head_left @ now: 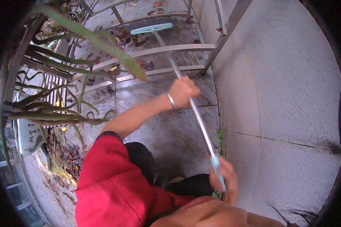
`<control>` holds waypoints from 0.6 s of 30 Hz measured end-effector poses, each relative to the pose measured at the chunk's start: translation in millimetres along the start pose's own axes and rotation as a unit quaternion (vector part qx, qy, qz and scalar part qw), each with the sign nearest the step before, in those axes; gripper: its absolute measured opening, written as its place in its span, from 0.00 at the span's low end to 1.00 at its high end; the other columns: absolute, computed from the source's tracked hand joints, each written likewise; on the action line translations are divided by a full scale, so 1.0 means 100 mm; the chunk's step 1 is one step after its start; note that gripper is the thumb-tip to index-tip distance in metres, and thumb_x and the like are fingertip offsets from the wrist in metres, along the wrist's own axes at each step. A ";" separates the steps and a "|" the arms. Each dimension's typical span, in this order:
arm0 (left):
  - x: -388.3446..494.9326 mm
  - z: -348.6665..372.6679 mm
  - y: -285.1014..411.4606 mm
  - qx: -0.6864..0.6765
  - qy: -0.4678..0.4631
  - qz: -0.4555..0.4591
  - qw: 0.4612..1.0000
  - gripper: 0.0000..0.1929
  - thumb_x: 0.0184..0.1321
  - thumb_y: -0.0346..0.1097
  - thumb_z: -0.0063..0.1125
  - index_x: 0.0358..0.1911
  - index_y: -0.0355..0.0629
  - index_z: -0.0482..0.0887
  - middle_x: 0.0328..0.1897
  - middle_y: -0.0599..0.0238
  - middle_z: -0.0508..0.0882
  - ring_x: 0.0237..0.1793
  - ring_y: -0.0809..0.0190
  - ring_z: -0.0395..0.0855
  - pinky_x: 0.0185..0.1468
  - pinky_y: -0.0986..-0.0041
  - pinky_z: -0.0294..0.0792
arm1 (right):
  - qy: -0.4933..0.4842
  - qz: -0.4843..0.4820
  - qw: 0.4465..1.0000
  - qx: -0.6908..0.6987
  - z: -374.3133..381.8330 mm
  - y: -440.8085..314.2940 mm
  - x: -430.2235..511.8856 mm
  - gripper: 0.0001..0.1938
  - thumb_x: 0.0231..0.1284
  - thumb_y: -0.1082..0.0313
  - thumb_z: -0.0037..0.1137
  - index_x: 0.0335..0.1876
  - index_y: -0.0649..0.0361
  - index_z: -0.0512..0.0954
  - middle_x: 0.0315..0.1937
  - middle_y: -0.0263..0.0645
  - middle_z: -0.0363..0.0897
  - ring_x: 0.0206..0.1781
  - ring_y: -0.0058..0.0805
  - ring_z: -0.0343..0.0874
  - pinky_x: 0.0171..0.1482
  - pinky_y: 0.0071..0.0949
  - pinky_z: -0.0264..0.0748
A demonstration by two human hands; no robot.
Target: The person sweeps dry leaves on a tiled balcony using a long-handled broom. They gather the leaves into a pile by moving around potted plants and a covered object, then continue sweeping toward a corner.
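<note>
My left hand (184, 91), with a bangle at its wrist, is closed around the middle of a shiny metal pole (199, 120). My right hand (226, 177) grips the light-blue handle end (216, 166) of that pole, low and near my body. The pole slants away from me and passes beneath a bar of a metal frame (170, 50). At its far end is a wide, pale-blue head (152, 28), like that of a floor squeegee or broom. Dark fallen leaves (136, 41) lie beside the head on the wet-looking paved floor (159, 122).
Long green cactus stems (102, 46) hang in from the left, one close to the pole. A pale wall (281, 93) rises along the right side. At left are a white pot (29, 139) bearing writing and a heap of leaves (71, 159).
</note>
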State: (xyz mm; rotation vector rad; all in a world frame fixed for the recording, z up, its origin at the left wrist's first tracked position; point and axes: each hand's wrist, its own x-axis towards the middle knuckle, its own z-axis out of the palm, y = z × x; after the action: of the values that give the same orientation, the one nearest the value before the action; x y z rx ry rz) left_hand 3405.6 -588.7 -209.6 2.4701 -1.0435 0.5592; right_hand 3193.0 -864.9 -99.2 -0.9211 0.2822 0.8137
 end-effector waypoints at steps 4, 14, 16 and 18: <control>0.11 -0.06 0.98 -0.157 -0.031 0.106 0.981 0.12 0.30 0.37 0.64 0.16 0.49 0.71 0.17 0.69 0.75 0.24 0.58 0.77 0.33 0.66 0.68 | 0.078 0.030 0.996 0.039 0.10 0.20 -1.11 0.30 0.62 0.63 0.53 0.69 0.67 0.62 0.16 0.36 0.68 0.10 0.20 0.64 0.11 0.21 0.56; 0.24 0.45 -0.50 0.005 -0.067 -0.097 0.993 0.06 0.36 0.33 0.64 0.20 0.48 0.79 0.25 0.59 0.80 0.36 0.47 0.79 0.41 0.57 0.73 | -0.045 -0.072 0.996 0.039 0.27 -0.13 0.78 0.22 0.67 0.63 0.51 0.63 0.60 0.67 0.18 0.32 0.67 0.13 0.16 0.64 0.12 0.19 0.59; 0.19 0.35 -0.93 0.018 -0.003 -0.126 0.992 0.05 0.37 0.33 0.63 0.20 0.48 0.79 0.25 0.59 0.80 0.36 0.48 0.79 0.41 0.57 0.73 | 0.009 -0.022 1.000 0.000 0.24 -0.22 1.27 0.18 0.68 0.64 0.50 0.60 0.59 0.67 0.19 0.32 0.67 0.12 0.16 0.63 0.12 0.19 0.59; 0.12 0.22 -1.04 0.038 0.001 -0.171 0.985 0.04 0.38 0.33 0.61 0.21 0.49 0.81 0.27 0.59 0.82 0.35 0.50 0.80 0.42 0.57 0.74 | -0.002 -0.023 1.000 -0.011 0.19 -0.24 1.26 0.16 0.68 0.64 0.49 0.58 0.59 0.67 0.19 0.31 0.67 0.12 0.16 0.62 0.11 0.19 0.59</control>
State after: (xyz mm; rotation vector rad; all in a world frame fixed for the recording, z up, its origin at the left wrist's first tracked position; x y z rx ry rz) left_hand 3494.7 -540.0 -243.8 2.6339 -0.5837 0.4961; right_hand 3293.2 -795.0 -141.6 -0.9442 0.2478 0.7778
